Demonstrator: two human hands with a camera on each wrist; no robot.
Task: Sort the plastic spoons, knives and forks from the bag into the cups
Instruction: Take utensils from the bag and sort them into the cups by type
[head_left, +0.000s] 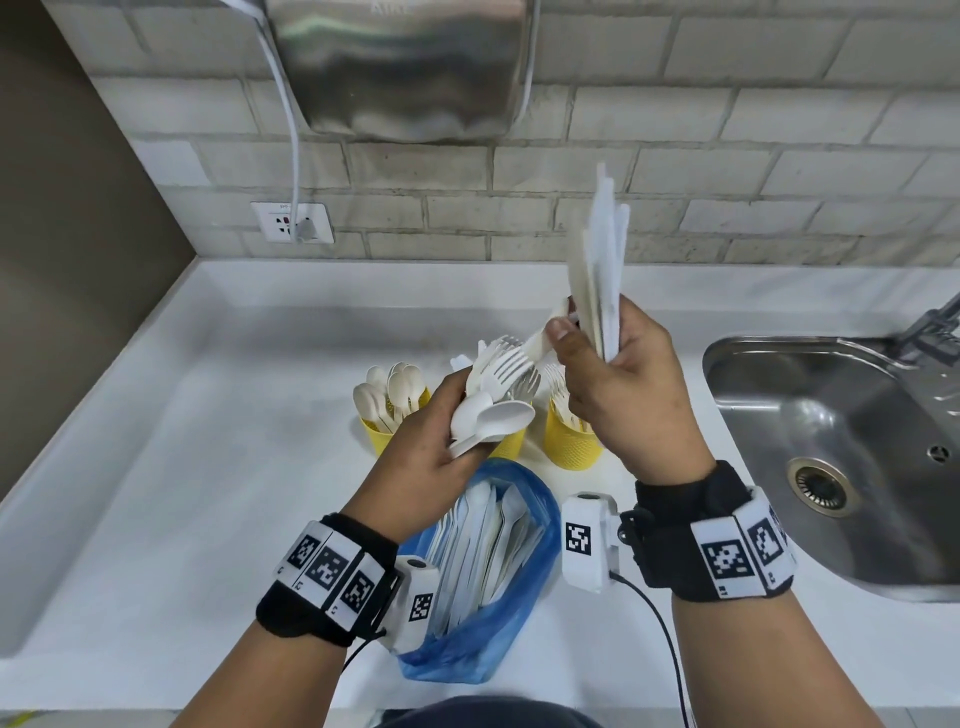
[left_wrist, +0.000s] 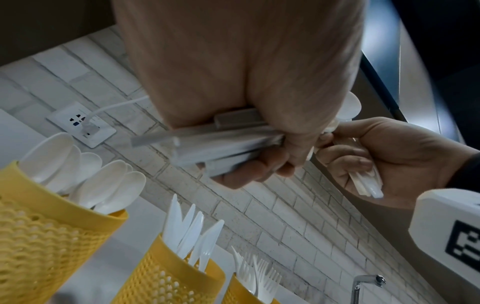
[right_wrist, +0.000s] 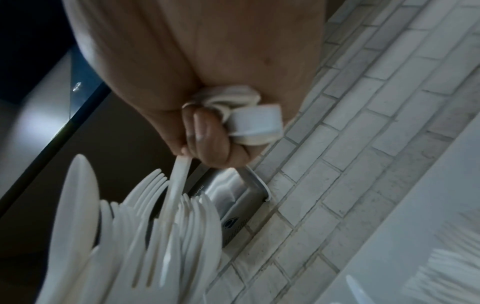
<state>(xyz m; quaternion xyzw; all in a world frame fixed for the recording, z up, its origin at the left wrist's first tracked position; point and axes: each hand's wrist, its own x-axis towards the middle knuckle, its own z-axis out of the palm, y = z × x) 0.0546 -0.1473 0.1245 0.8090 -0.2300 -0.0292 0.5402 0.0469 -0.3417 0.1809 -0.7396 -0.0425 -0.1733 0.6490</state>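
My left hand (head_left: 460, 415) grips a mixed bunch of white plastic forks and spoons (head_left: 501, 395) above the cups, their handles (left_wrist: 221, 144) sticking out of the fist. My right hand (head_left: 587, 343) grips an upright bundle of white knives (head_left: 597, 260) and pinches the handle of one fork (right_wrist: 179, 176) from the left bunch. Three yellow perforated cups stand behind: one with spoons (left_wrist: 39, 236), one with knives (left_wrist: 166, 277), one with forks (head_left: 571, 441). The blue bag (head_left: 519, 618) lies open in front with more cutlery inside.
A steel sink (head_left: 831, 519) with a tap (head_left: 930, 322) is set into the white counter (head_left: 182, 441) at the right. A steel hand dryer (head_left: 405, 67) hangs on the tiled wall, its cord plugged into a socket (head_left: 293, 223).
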